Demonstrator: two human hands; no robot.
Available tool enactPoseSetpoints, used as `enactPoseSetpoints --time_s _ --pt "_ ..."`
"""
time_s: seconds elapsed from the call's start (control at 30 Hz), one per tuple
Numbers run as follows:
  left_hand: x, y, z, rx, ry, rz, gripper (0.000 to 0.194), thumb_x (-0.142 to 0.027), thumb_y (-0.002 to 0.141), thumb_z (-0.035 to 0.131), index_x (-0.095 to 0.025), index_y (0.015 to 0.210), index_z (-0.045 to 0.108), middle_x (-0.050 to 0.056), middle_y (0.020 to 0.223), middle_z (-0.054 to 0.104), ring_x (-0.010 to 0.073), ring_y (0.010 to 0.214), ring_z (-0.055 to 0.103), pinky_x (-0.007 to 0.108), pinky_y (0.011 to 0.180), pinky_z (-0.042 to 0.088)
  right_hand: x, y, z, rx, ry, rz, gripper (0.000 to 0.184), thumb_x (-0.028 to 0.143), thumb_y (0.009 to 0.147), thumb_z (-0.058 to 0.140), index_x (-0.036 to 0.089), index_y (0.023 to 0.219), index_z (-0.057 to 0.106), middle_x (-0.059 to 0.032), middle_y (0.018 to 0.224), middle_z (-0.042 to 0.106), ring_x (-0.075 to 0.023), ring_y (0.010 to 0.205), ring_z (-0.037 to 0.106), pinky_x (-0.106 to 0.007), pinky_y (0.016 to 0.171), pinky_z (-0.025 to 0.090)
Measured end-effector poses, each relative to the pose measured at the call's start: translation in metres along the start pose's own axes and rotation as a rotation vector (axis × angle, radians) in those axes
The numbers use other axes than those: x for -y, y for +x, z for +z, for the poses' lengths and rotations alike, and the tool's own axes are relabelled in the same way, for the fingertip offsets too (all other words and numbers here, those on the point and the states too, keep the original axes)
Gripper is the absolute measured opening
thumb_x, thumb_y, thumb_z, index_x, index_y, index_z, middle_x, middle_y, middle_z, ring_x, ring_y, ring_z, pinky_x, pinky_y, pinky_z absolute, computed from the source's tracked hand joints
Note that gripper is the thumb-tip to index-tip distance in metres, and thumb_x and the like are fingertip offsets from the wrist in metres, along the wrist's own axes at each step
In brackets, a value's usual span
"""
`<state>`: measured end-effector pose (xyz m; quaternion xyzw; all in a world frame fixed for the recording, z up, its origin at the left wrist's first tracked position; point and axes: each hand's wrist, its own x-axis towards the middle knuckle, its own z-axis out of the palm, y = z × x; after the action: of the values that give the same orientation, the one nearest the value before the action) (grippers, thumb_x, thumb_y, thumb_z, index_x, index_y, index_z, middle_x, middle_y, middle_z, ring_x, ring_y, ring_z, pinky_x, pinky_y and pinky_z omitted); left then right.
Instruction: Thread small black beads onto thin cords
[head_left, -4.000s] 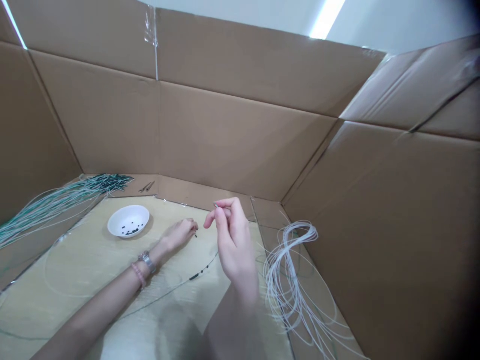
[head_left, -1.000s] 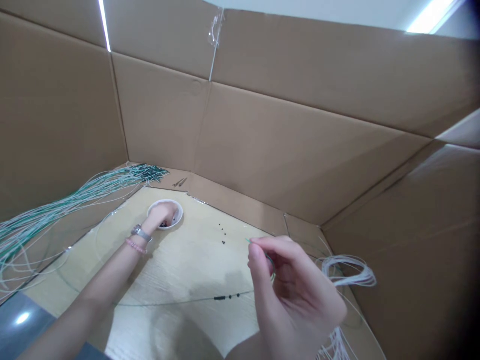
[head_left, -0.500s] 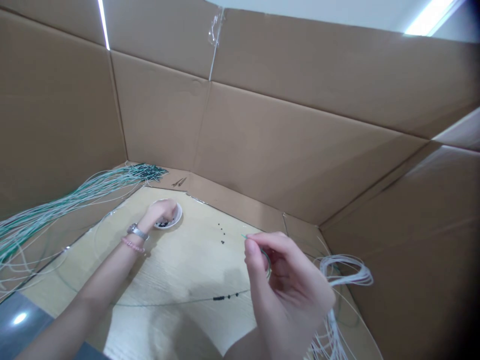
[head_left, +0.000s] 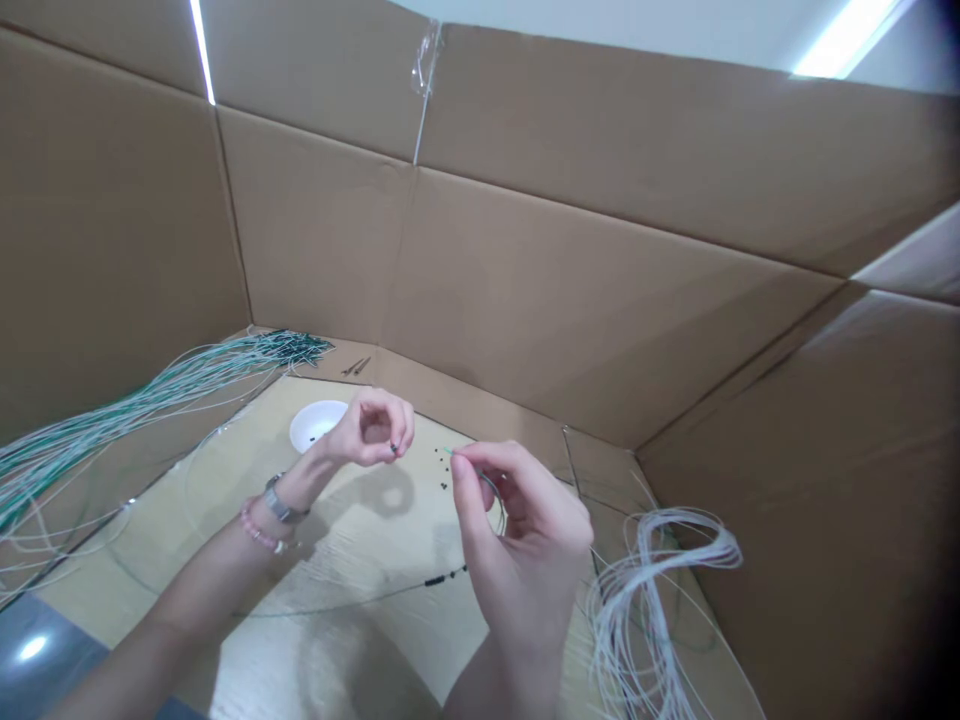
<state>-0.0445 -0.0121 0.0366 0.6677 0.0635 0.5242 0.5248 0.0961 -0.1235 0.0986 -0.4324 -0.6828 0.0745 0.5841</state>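
Black bead (head_left: 393, 448): held in the narrow grip of the left hand (head_left: 371, 428), thumb against fingertip, above the table (head_left: 225, 480).
Green-tipped cord (head_left: 450, 450): its thin end pinched in the narrow grip of the right hand (head_left: 525, 530), just beside the bead.
Strung so far: a short run of black beads (head_left: 446, 576) on a thin cord, lying on the table.
Loose: a few small black beads (head_left: 442, 470), near the white dish (head_left: 315, 424).
Farther off: beaded green-and-white strands (head_left: 150, 400) at left, a loop of white cord (head_left: 697, 530) at right, no beads visible on it.
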Motion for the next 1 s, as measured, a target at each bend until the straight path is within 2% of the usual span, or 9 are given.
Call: enactPoseSetpoints --time_s 0.1,0.2,0.3,0.37,0.5,0.67,0.8,1.0 --pt "-0.007 0.0 0.025 -0.082 -0.176 0.164 0.046 -0.046 0.069 0.068 -0.017 0.054 0.035 -0.008 0.048 0.036 0.0008 0.034 0.029 0.014 0.037 0.029 0.002 -0.002 -0.002 0.018 0.028 -0.002 0.013 0.008 0.081 0.057 0.02 0.077 0.058 0.0051 0.063 0.052 -0.0058 0.056 0.047 -0.019 0.052 0.04" --pt "-0.021 -0.001 0.046 -0.136 -0.393 0.249 0.041 -0.035 0.074 0.067 -0.016 0.057 0.034 -0.009 0.05 0.03 -0.0004 0.034 0.022 0.012 0.038 0.029 0.006 -0.005 -0.003 0.036 0.038 -0.016 0.013 0.008 0.08 0.058 0.02 0.076 0.059 0.0051 0.063 0.052 -0.0055 0.055 0.047 -0.018 0.052 0.04" --pt "-0.032 -0.005 0.061 -0.162 -0.588 0.233 0.034 -0.026 0.074 0.067 -0.016 0.06 0.038 -0.009 0.053 0.031 -0.0003 0.037 0.022 0.012 0.043 0.033 0.012 -0.008 -0.002 0.034 0.067 -0.036 0.013 0.006 0.079 0.059 0.019 0.078 0.059 0.005 0.063 0.053 -0.0054 0.056 0.048 -0.018 0.052 0.041" --pt "-0.035 -0.009 0.067 -0.164 -0.609 0.166 0.031 -0.026 0.075 0.067 -0.016 0.061 0.041 -0.008 0.054 0.034 0.0006 0.038 0.025 0.012 0.044 0.036 0.015 -0.01 -0.001 0.041 0.111 -0.047 0.015 0.004 0.078 0.059 0.019 0.081 0.06 0.0042 0.066 0.056 -0.0057 0.058 0.05 -0.019 0.052 0.042" --pt "-0.036 -0.015 0.071 -0.126 -0.573 0.082 0.022 -0.024 0.074 0.066 -0.017 0.064 0.048 -0.007 0.057 0.041 0.0018 0.04 0.033 0.014 0.043 0.038 0.019 -0.013 -0.001 0.043 0.152 -0.058 0.018 0.001 0.077 0.058 0.018 0.083 0.06 0.0026 0.07 0.061 -0.0064 0.058 0.051 -0.019 0.051 0.043" --pt "-0.044 -0.018 0.066 -0.027 -0.467 0.028 0.016 -0.019 0.073 0.068 -0.016 0.066 0.053 -0.004 0.059 0.049 0.0037 0.046 0.045 0.014 0.047 0.041 0.023 -0.015 -0.002 -0.021 0.141 -0.047 0.017 0.001 0.076 0.059 0.018 0.079 0.06 0.0041 0.063 0.056 -0.0059 0.054 0.046 -0.019 0.046 0.037" --pt "-0.056 -0.019 0.066 -0.06 -0.432 -0.023 0.015 -0.014 0.071 0.069 -0.014 0.065 0.056 -0.003 0.06 0.053 0.0028 0.048 0.047 0.013 0.049 0.042 0.033 -0.014 -0.002 -0.095 0.096 -0.026 0.016 0.003 0.077 0.058 0.018 0.073 0.059 0.0043 0.059 0.053 -0.0058 0.051 0.042 -0.02 0.043 0.031" --pt "-0.055 -0.019 0.065 -0.09 -0.508 -0.059 0.009 -0.013 0.071 0.07 -0.015 0.069 0.061 -0.002 0.062 0.057 0.0032 0.049 0.049 0.012 0.047 0.041 0.033 -0.013 -0.002 -0.078 0.063 -0.108 0.017 0.001 0.076 0.056 0.017 0.069 0.058 0.0038 0.056 0.049 -0.0059 0.049 0.042 -0.02 0.041 0.031"
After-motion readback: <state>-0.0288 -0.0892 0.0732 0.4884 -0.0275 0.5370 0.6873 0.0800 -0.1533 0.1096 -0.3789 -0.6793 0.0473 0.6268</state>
